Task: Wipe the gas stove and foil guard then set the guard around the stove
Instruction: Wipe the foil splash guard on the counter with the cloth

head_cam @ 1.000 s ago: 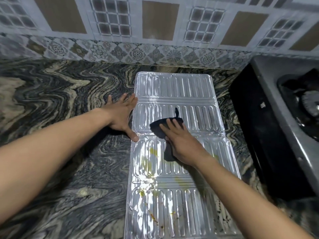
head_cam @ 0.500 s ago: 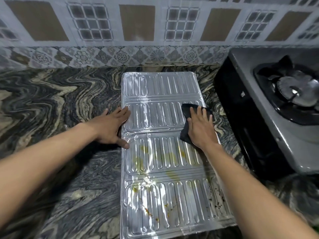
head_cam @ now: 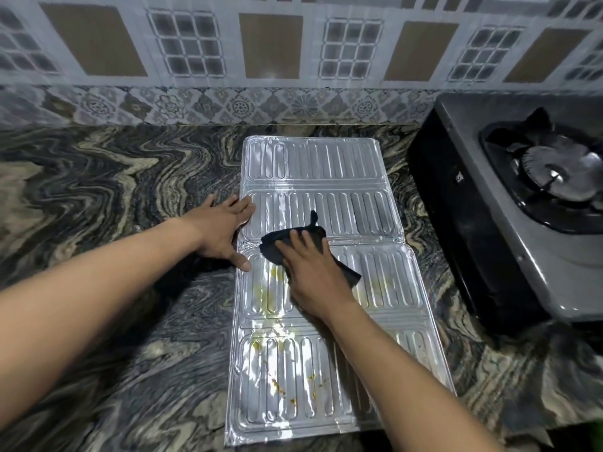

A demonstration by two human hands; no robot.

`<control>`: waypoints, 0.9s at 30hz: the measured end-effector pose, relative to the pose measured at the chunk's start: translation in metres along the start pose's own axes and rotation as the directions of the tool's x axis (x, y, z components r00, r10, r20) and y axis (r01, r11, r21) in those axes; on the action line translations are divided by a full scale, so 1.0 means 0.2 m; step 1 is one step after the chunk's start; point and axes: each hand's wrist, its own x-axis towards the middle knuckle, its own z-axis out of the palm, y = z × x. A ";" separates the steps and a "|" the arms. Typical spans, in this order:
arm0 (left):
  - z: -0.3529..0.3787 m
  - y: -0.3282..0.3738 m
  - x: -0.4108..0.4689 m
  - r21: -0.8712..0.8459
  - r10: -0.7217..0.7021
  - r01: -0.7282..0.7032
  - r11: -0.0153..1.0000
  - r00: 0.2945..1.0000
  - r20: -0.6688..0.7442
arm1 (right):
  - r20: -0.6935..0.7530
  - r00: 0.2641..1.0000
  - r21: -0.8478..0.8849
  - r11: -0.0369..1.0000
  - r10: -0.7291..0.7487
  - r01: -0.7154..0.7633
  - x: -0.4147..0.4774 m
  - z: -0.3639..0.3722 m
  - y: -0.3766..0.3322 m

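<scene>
The silver ribbed foil guard (head_cam: 313,171) lies flat and unfolded on the marble counter, with yellow and orange stains on its near panels. My right hand (head_cam: 310,272) presses a dark cloth (head_cam: 277,244) flat on the guard's middle, at the fold between two panels. My left hand (head_cam: 222,230) lies spread on the counter at the guard's left edge, fingertips and thumb touching the foil. The grey gas stove (head_cam: 489,197) stands to the right, its burner (head_cam: 554,171) in view.
A patterned tile wall (head_cam: 293,60) rises behind the swirled marble counter (head_cam: 114,197). The stove's black side faces the guard with a narrow strip of counter between them. The counter's front edge runs just below the guard.
My right hand has dragged the cloth from the guard's right edge back leftward to the middle. My left hand has stayed at the left edge. The view has shifted slightly.
</scene>
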 end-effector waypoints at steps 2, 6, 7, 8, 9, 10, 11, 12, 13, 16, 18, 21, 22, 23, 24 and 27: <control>0.00 0.00 0.00 -0.001 -0.005 0.005 1.000 1.000 0.019 | 0.002 0.999 0.022 0.999 0.035 -0.035 -0.04 -0.01 0.06; -0.01 -0.02 0.01 -0.006 -0.009 0.010 1.000 0.996 0.086 | -0.023 0.979 0.062 0.978 0.202 -0.200 -0.21 -0.03 0.29; -0.01 -0.03 0.01 0.013 -0.004 0.003 1.000 0.996 0.092 | -0.031 0.968 0.066 0.967 0.247 -0.245 -0.26 -0.04 0.35; -0.01 -0.03 0.01 0.028 0.000 -0.003 1.000 0.996 0.092 | -0.034 0.957 0.073 0.956 0.287 -0.284 -0.30 -0.05 0.41; -0.01 -0.03 0.01 0.037 0.001 -0.005 0.999 0.996 0.088 | -0.034 0.947 0.078 0.946 0.319 -0.315 -0.32 -0.06 0.45; 0.00 -0.03 0.01 0.043 0.002 -0.005 0.999 0.997 0.081 | -0.033 0.939 0.078 0.938 0.342 -0.339 -0.34 -0.05 0.48; -0.01 -0.02 0.01 0.047 0.002 -0.005 0.999 0.997 0.075 | -0.037 0.932 0.076 0.931 0.361 -0.358 -0.34 -0.05 0.49; -0.01 -0.02 0.02 0.048 0.003 -0.006 0.999 0.997 0.071 | -0.046 0.925 0.076 0.925 0.377 -0.373 -0.33 -0.04 0.48; -0.01 -0.01 0.02 0.044 0.002 -0.006 0.999 0.997 0.072 | -0.060 0.921 0.073 0.922 0.385 -0.381 -0.31 -0.03 0.46; -0.01 0.01 0.03 0.004 -0.016 0.015 1.000 0.996 0.087 | -0.065 0.958 0.023 0.960 0.278 -0.278 -0.24 -0.01 0.30; -0.01 0.02 0.03 -0.021 -0.023 0.025 0.999 0.996 0.089 | -0.034 0.993 0.001 0.993 0.114 -0.114 -0.18 0.02 0.15; -0.02 0.03 0.02 -0.017 -0.032 0.034 0.999 0.996 0.080 | 0.028 0.996 0.017 0.996 -0.088 0.087 -0.14 0.07 -0.05; -0.02 0.04 0.02 -0.008 -0.039 0.039 0.999 0.996 0.075 | 0.046 0.989 0.033 0.990 -0.137 0.136 -0.16 0.08 -0.10; -0.02 0.04 0.02 0.003 -0.043 0.043 0.999 0.997 0.070 | 0.062 0.981 0.042 0.982 -0.184 0.181 -0.19 0.09 -0.13; -0.02 0.04 0.02 0.010 -0.047 0.046 0.999 0.996 0.070 | 0.070 0.971 0.049 0.973 -0.229 0.226 -0.24 0.10 -0.15; -0.02 0.04 0.02 0.009 -0.046 0.045 0.999 0.996 0.079 | 0.081 0.936 0.063 0.939 -0.343 0.339 -0.40 0.13 -0.16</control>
